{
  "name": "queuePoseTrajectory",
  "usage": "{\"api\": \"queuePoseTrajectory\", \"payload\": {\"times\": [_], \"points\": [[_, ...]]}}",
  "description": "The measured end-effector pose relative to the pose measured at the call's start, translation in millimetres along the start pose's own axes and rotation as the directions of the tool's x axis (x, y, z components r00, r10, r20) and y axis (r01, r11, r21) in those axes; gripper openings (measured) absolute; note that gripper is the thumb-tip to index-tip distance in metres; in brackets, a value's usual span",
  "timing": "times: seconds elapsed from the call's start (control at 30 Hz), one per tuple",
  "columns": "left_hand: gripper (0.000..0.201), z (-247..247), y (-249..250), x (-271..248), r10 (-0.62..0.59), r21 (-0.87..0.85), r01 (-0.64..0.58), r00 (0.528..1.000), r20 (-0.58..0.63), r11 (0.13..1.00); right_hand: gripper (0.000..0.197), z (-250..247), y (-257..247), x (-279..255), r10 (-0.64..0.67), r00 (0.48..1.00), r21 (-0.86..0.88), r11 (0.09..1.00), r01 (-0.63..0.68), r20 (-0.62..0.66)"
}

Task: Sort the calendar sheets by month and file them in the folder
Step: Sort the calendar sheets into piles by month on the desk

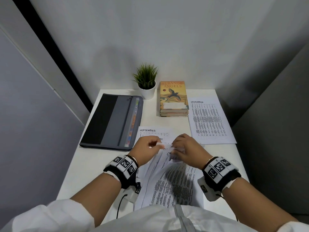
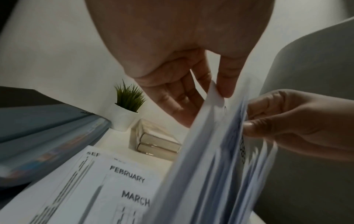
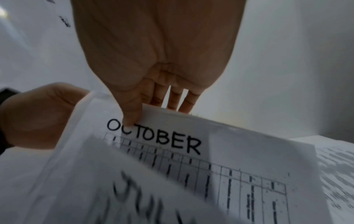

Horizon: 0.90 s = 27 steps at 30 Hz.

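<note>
Holding a loose bundle of calendar sheets (image 1: 168, 181) above the near edge of the bench (image 1: 80, 173), the person is leafing through it with both hands. The left hand (image 1: 147, 148) is pinching the top corner of one or more sheets between thumb and fingers; in the left wrist view the fingers (image 2: 226, 84) are closing on a paper edge. The right hand (image 1: 187, 148) is gripping the October sheet (image 3: 191, 151) at its top, with the thumb lying on the printed title and the other fingers behind the paper.

The sorting step is in progress, I think, and filing is not yet beginning. The folder (image 1: 113, 121) is lying closed at the left of the bench, with its coloured tabs showing along one edge. The November sheet (image 1: 210, 119) is lying flat at the right, apart from the others. Under the hands, sheets headed September (image 1: 150, 131), February (image 2: 127, 174) and March (image 2: 136, 200) are lying overlapped on the bench.

The next move is probably asking for separating October from the bundle without dragging its neighbours. Thin paper is clinging easily, so one hand should be keeping the rest firm.
</note>
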<state>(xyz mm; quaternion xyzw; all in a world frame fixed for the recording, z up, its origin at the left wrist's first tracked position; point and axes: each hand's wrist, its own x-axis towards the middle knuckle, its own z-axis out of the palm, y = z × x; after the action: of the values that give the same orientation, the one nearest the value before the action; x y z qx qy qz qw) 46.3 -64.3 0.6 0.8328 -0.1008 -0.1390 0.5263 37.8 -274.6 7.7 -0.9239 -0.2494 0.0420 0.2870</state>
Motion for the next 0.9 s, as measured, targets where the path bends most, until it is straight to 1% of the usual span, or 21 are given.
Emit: {"api": "queuePoseTrajectory", "payload": {"times": [0.1, 0.17, 0.23, 0.3, 0.37, 0.43, 0.47, 0.5, 0.53, 0.57, 0.6, 0.63, 0.67, 0.7, 0.73, 0.77, 0.8, 0.83, 0.87, 0.9], "points": [[0.026, -7, 16, 0, 0.044, -0.093, -0.049, 0.998, -0.051, 0.994, 0.017, -26, -10, 6, 0.026, 1.0, 0.095, 0.995, -0.026, 0.005], [0.034, -10, 27, 0, 0.11, -0.157, -0.127, 0.988, -0.111, 0.979, 0.019, -43, -17, 14, 0.046, 0.999, 0.099, 0.994, -0.046, -0.002], [0.044, -10, 31, 0, 0.166, -0.149, -0.196, 0.967, -0.194, 0.969, 0.022, -60, -26, 23, 0.099, 0.995, 0.101, 0.99, -0.096, -0.03], [0.041, -8, 32, 1, 0.162, -0.101, -0.195, 0.949, -0.27, 0.976, 0.022, -74, -33, 33, 0.112, 0.989, 0.115, 0.988, -0.101, -0.098], [0.038, -6, 32, 6, 0.151, -0.017, -0.166, 0.931, -0.333, 0.986, 0.019, -85, -41, 41, 0.066, 0.975, 0.128, 0.991, -0.039, -0.214], [0.034, -6, 38, 11, 0.182, 0.04, -0.181, 0.902, -0.391, 0.983, 0.016, -91, -45, 49, 0.017, 0.944, 0.122, 0.992, 0.025, -0.33], [0.033, -7, 43, 15, 0.186, 0.034, -0.189, 0.888, -0.421, 0.981, 0.018, -92, -43, 52, 0.03, 0.915, 0.109, 0.994, 0.015, -0.402], [0.032, -9, 48, 19, 0.173, 0.011, -0.188, 0.873, -0.456, 0.982, 0.024, -91, -39, 52, 0.075, 0.866, 0.095, 0.995, -0.032, -0.495], [0.032, -12, 52, 22, 0.146, -0.027, -0.182, 0.86, -0.489, 0.983, 0.037, -89, -32, 51, 0.141, 0.788, 0.113, 0.989, -0.092, -0.599], [0.03, -16, 55, 25, 0.114, -0.075, -0.178, 0.849, -0.516, 0.981, 0.053, -88, -23, 48, 0.222, 0.697, 0.182, 0.974, -0.132, -0.682], [0.023, -20, 57, 28, 0.087, -0.133, -0.185, 0.84, -0.535, 0.974, 0.069, -86, -13, 45, 0.321, 0.626, 0.29, 0.944, -0.156, -0.71], [0.013, -23, 57, 31, 0.063, -0.196, -0.201, 0.834, -0.548, 0.96, 0.081, -83, -4, 42, 0.431, 0.601, 0.421, 0.891, -0.168, -0.673], [0.006, -25, 57, 34, 0.038, -0.26, -0.217, 0.83, -0.556, 0.941, 0.088, -80, 4, 38, 0.531, 0.621, 0.561, 0.81, -0.171, -0.577], [0.009, -26, 57, 37, 0.017, -0.307, -0.227, 0.827, -0.562, 0.924, 0.087, -75, 12, 36, 0.594, 0.673, 0.688, 0.705, -0.173, -0.44], [0.014, -24, 57, 39, 0.01, -0.321, -0.229, 0.827, -0.562, 0.919, 0.077, -70, 17, 35, 0.614, 0.731, 0.78, 0.598, -0.185, -0.297], [0.016, -20, 56, 40, 0.019, -0.317, -0.232, 0.832, -0.554, 0.92, 0.062, -64, 21, 35, 0.617, 0.762, 0.827, 0.522, -0.21, -0.196], [0.016, -14, 56, 41, 0.032, -0.304, -0.234, 0.837, -0.547, 0.924, 0.047, -59, 23, 35, 0.627, 0.762, 0.844, 0.488, -0.223, -0.161], [0.018, -9, 56, 40, 0.052, -0.282, -0.242, 0.836, -0.546, 0.928, 0.035, -54, 24, 37, 0.645, 0.744, 0.851, 0.48, -0.213, -0.177], [0.024, -3, 55, 40, 0.079, -0.255, -0.261, 0.827, -0.557, 0.931, 0.027, -50, 25, 39, 0.657, 0.723, 0.86, 0.477, -0.179, -0.214], [0.035, 3, 51, 41, 0.115, -0.219, -0.285, 0.814, -0.57, 0.933, 0.022, -48, 27, 41, 0.658, 0.706, 0.867, 0.481, -0.129, -0.26]]}}
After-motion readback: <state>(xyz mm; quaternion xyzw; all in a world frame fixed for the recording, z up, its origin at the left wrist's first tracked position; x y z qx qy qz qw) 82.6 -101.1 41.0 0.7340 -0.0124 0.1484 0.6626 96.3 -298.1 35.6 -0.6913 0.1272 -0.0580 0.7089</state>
